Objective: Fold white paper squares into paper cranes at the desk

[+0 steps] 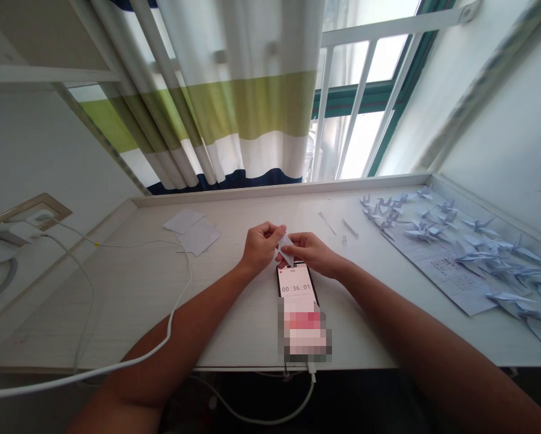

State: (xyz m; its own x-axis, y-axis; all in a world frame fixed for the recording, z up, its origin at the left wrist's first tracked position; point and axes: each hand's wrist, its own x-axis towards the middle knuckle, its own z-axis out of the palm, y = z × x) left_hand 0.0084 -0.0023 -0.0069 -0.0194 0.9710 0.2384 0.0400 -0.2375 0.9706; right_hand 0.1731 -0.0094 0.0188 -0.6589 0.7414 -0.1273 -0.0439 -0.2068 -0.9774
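Between my two hands is a small piece of folded white paper (286,248), narrowing to a point at its lower end. My left hand (262,246) pinches it from the left, thumb on top. From the right, the fingers of my right hand (310,250) are closed on the same paper. Just below the paper, a phone (295,300) lies on the white desk (238,313), its screen lit with a timer and its lower part pixelated.
Folded paper cranes (426,229) crowd the right side, some on a printed sheet (462,295). Loose paper squares (198,236) lie at the left. Thin paper strips (350,228) rest behind my right hand. A white cable (179,295) crosses over my left forearm.
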